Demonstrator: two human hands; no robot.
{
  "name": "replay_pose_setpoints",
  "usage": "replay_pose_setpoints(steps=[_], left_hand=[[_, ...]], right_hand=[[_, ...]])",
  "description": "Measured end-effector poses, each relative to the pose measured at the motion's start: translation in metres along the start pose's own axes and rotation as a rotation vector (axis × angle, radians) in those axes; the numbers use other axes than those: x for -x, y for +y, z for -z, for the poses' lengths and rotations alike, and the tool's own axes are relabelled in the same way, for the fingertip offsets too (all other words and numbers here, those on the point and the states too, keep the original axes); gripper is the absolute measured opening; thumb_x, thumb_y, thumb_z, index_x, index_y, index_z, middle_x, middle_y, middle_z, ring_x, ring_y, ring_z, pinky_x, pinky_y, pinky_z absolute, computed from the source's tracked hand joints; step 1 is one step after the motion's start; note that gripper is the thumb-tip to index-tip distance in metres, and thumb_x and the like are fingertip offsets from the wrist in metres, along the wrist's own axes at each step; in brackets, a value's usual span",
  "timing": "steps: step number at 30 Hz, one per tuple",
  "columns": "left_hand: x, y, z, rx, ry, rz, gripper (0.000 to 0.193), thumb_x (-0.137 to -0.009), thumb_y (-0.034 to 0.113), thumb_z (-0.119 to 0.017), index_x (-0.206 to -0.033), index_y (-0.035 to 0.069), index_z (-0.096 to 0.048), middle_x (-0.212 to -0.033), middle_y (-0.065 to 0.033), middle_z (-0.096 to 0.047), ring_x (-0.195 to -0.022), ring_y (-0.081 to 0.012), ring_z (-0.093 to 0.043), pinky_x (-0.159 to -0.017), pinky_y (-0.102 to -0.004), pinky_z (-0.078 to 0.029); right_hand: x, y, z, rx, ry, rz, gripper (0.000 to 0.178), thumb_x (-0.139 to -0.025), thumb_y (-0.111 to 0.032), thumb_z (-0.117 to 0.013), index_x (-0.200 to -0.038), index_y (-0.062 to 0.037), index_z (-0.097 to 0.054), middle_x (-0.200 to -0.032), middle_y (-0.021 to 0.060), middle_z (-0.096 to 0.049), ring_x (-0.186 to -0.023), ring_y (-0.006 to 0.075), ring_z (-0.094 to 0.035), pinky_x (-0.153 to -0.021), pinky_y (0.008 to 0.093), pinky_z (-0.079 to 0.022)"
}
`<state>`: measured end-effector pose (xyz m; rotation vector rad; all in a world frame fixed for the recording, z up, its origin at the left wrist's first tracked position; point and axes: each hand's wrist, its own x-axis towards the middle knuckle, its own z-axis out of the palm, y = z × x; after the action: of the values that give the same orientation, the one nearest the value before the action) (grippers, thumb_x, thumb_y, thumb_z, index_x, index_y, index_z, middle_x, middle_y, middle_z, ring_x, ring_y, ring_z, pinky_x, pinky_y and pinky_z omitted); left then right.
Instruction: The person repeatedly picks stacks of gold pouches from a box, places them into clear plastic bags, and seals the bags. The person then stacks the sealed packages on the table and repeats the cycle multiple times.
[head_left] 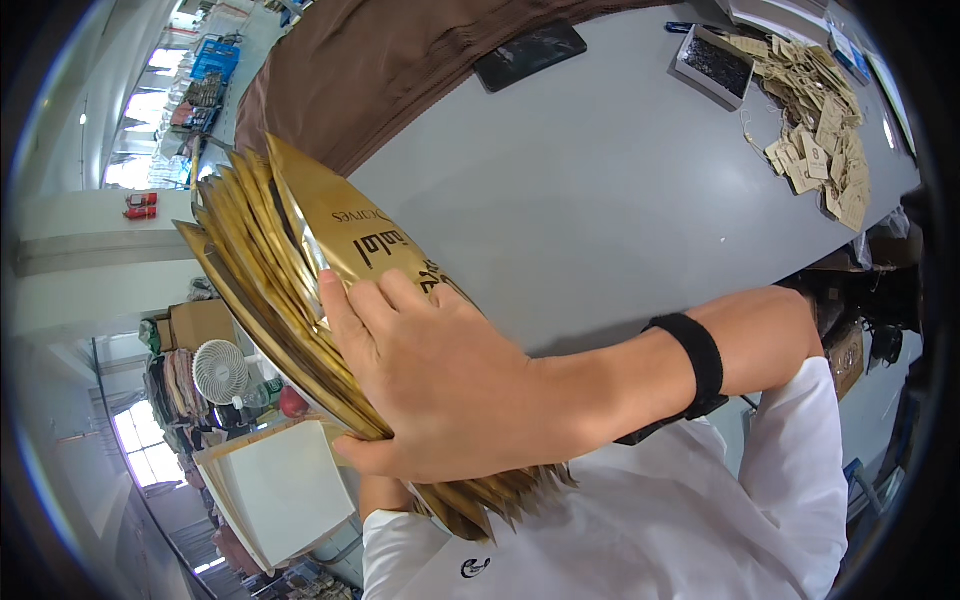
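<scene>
A thick stack of shiny gold packets point(345, 225) leans at the table's left edge, printed in dark lettering on its top face. My right hand point(450, 390), with a black band on the wrist, lies across the stack. Its fingers press on the top packet near the opened edges, and its thumb hooks the near side. Of my left arm only a bit of wrist point(384, 494) shows below the stack; the packets and my right hand hide the left hand's fingers.
Brown fabric point(400, 60) drapes over the grey table's point(600, 200) far left side, beside a flat black object point(530, 55). At far right, a small box of black bits point(715, 68) stands by a heap of beige string tags point(825, 130). A white fan point(220, 373) stands beyond the left edge.
</scene>
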<state>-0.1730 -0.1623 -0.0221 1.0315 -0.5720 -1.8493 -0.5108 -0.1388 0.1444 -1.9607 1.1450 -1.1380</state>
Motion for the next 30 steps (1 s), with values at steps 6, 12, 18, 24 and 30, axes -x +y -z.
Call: replay_pose_setpoints(steps=[6, 12, 18, 24, 30], left_hand=[[-0.03, 0.01, -0.051, -0.232, -0.079, -0.059, 0.044, -0.097, 0.008, -0.058, -0.138, -0.006, -0.053, -0.126, -0.0187, -0.069, -0.107, -0.0303, -0.071, -0.094, -0.044, -0.059], [-0.038, 0.004, -0.104, -0.49, 0.019, 0.015, 0.048, -0.097, 0.011, -0.067, -0.139, -0.007, -0.053, -0.124, -0.0146, -0.069, -0.107, -0.0242, -0.071, -0.093, -0.0371, -0.058], [-0.04, -0.007, -0.102, -0.965, 0.149, -0.435, 0.046, -0.093, 0.017, -0.078, -0.129, -0.005, -0.058, -0.113, -0.0084, -0.069, -0.097, -0.0159, -0.066, -0.087, -0.0305, -0.054], [-0.035, 0.011, -0.078, -1.03, 0.273, -0.405, 0.042, -0.09, 0.01, -0.078, -0.126, -0.003, -0.061, -0.101, -0.0071, -0.069, -0.087, -0.0123, -0.061, -0.081, -0.0283, -0.054], [0.036, 0.103, -0.14, -0.064, 0.008, -0.283, 0.042, -0.095, 0.021, -0.063, -0.131, 0.0, -0.061, -0.108, -0.0127, -0.074, -0.101, -0.0196, -0.073, -0.086, -0.0317, -0.06]], right_hand=[[0.021, 0.046, 0.01, -0.103, 0.139, -0.078, 0.096, -0.089, -0.039, -0.072, -0.153, 0.0192, -0.029, -0.124, 0.0287, -0.054, -0.116, 0.0423, -0.056, -0.096, 0.0484, -0.05], [0.043, 0.161, 0.026, -0.57, -0.038, -0.527, 0.109, -0.088, -0.043, -0.071, -0.162, 0.0127, -0.014, -0.157, 0.0356, -0.04, -0.144, 0.038, -0.046, -0.12, 0.0395, -0.036], [0.065, 0.188, 0.024, -0.502, -0.04, -0.611, 0.1, -0.105, -0.062, -0.049, -0.164, 0.0095, -0.011, -0.166, 0.0323, -0.028, -0.154, 0.0373, -0.034, -0.124, 0.0384, -0.03], [0.063, 0.191, 0.018, -0.49, 0.027, -0.638, 0.087, -0.109, -0.055, -0.047, -0.164, 0.0068, -0.018, -0.161, 0.0303, -0.04, -0.15, 0.035, -0.042, -0.122, 0.0379, -0.032], [0.058, 0.187, 0.017, -0.39, 0.014, -0.645, 0.079, -0.109, -0.046, -0.051, -0.166, -0.0007, -0.021, -0.147, 0.0234, -0.057, -0.13, 0.0273, -0.058, -0.111, 0.0358, -0.043]])
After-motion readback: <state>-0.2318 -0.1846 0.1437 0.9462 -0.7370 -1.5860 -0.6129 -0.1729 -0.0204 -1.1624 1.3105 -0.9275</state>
